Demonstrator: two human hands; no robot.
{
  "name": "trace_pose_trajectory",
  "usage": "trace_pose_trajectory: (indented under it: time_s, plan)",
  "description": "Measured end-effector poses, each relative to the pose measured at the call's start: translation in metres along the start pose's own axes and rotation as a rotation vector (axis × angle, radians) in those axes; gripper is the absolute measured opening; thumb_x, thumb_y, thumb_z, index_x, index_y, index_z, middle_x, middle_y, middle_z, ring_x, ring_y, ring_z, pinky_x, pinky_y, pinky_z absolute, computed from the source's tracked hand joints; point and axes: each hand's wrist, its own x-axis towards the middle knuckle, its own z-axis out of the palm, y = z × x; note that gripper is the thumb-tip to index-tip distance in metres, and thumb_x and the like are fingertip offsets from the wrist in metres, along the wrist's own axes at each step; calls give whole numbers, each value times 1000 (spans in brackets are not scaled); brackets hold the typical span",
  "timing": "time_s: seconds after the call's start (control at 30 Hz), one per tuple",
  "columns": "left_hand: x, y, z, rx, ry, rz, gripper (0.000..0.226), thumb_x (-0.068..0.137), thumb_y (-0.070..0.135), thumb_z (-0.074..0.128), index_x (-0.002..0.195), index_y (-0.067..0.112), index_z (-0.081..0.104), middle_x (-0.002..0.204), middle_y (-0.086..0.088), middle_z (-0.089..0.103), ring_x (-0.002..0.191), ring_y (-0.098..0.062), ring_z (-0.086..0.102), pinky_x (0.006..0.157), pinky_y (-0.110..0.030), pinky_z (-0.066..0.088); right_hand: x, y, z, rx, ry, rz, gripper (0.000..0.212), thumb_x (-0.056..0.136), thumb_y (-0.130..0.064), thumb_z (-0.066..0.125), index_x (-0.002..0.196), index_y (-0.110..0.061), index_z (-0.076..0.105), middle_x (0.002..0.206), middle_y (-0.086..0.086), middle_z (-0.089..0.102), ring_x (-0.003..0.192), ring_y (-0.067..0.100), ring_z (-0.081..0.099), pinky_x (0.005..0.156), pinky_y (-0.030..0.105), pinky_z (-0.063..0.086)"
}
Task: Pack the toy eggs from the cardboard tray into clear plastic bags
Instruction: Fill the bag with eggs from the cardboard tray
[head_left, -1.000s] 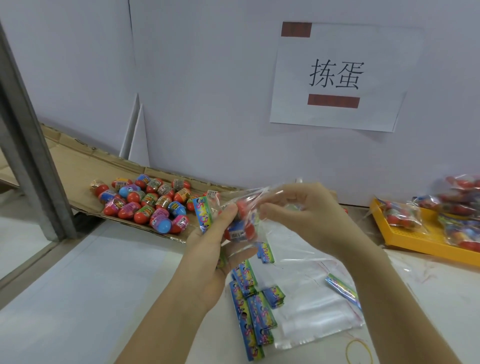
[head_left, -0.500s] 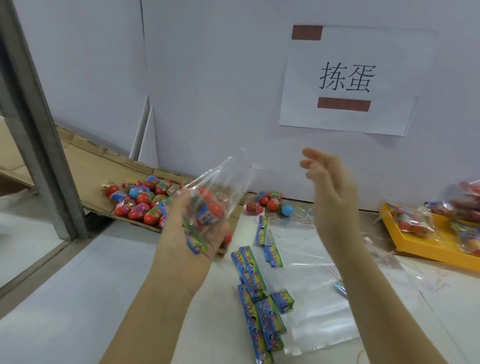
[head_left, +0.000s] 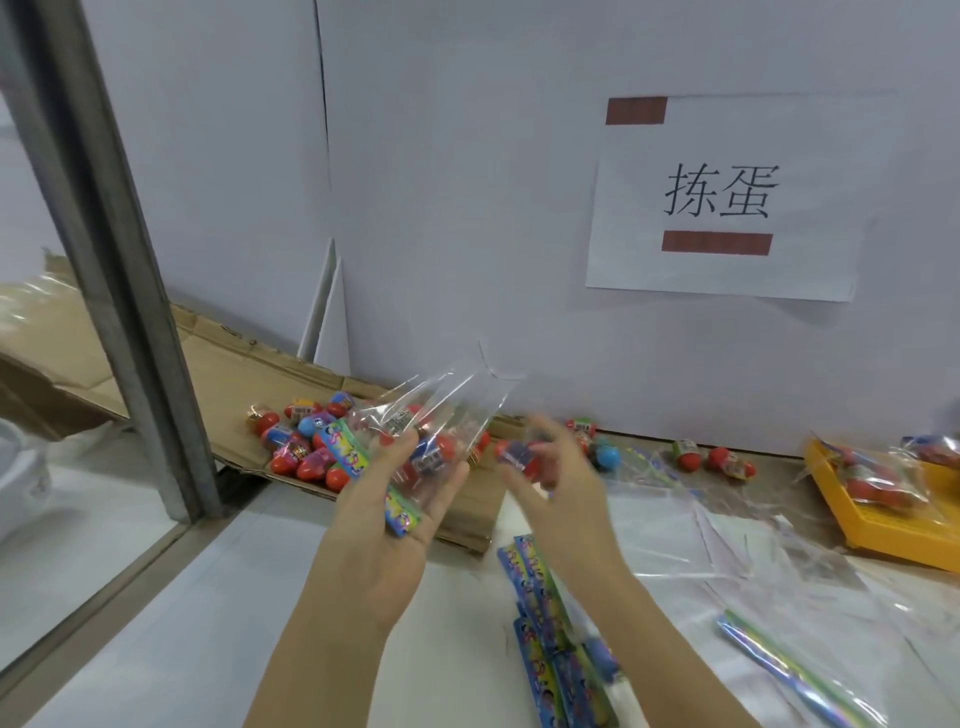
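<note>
My left hand (head_left: 387, 514) grips a clear plastic bag (head_left: 441, 410) with several toy eggs and a blue printed card inside; the bag's open mouth stands up toward the wall. Just to its right, my right hand (head_left: 556, 478), blurred, holds a red and blue toy egg (head_left: 514, 454) in its fingertips beside the bag. Behind the bag, several red, blue and pink toy eggs (head_left: 298, 441) lie heaped on the cardboard tray (head_left: 208, 364). A few loose eggs (head_left: 691, 454) lie along the foot of the wall.
Blue printed cards (head_left: 540, 623) and flat clear bags (head_left: 727, 545) lie on the white table below my hands. A yellow tray (head_left: 872, 530) with filled bags stands at the right. A grey metal post (head_left: 104, 249) rises at the left. A paper sign hangs on the wall.
My right hand has come down from its raised position and now holds a toy egg beside the bag. The left hand still grips the bag, slightly lower and further right.
</note>
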Motion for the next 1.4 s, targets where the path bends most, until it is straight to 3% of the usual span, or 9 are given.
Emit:
trace_pose_trajectory:
  time_s: [0.13,0.27,0.4,0.53,0.7,0.9,1.03,1.2,1.4]
  plan:
    - [0,-8,4,73,-3,-37,62,55,17,77,115,12,64,110,-14,73,94,-28,73,62,-36,61,15,-45,-59,508,266,-65,19,88,-29,59,105,-23,54,83,-5,69,67,3,63,60,16,48]
    - [-6,-17,9,154,-30,-80,66,55,20,79,118,11,61,106,-14,74,89,-25,74,59,-31,60,11,-66,-101,271,102,-286,18,96,-29,48,112,-32,56,88,-24,71,81,-8,62,71,10,46]
    - [-11,-28,11,220,-116,-116,35,62,18,76,96,14,76,104,-16,74,86,-30,74,59,-35,59,11,-62,-108,51,19,-164,24,84,-37,65,106,-40,54,92,-25,70,77,-5,60,71,24,45]
    - [-16,-34,15,273,-186,-138,53,57,26,79,109,18,74,112,-13,72,97,-35,71,63,-39,60,11,-62,-114,-49,-68,-127,19,77,-39,72,95,-36,66,91,-22,70,93,3,62,80,28,48]
    - [-17,-36,17,248,-175,-125,39,53,25,79,92,18,80,107,-12,74,94,-28,73,65,-41,61,10,-65,-129,-133,-112,-141,19,76,-39,73,91,-48,67,84,-38,59,71,-9,51,67,24,40]
    - [-23,-44,22,219,-124,-144,80,48,21,82,123,6,61,109,-16,73,97,-29,72,74,-47,60,5,-70,-132,-190,-179,-130,23,64,-44,72,88,-44,71,89,-27,68,90,6,55,74,24,40]
    - [-26,-54,24,239,-95,-124,62,44,18,81,105,7,73,103,-15,74,90,-28,74,82,-45,60,4,-73,-121,-180,-199,-122,26,61,-48,71,85,-39,72,86,-28,68,92,9,57,81,27,44]
    - [-29,-59,27,185,-79,-82,40,38,21,82,78,18,81,91,-12,76,74,-21,75,55,-27,58,4,-73,-114,-176,-249,-122,30,57,-48,76,82,-32,73,81,-20,71,84,-1,63,78,24,48]
    - [-28,-60,25,182,-64,-89,34,37,22,81,71,17,81,84,-9,77,73,-21,75,54,-31,59,2,-71,-101,-228,-255,-155,20,58,-45,81,74,-39,69,80,-24,70,89,9,63,93,43,46]
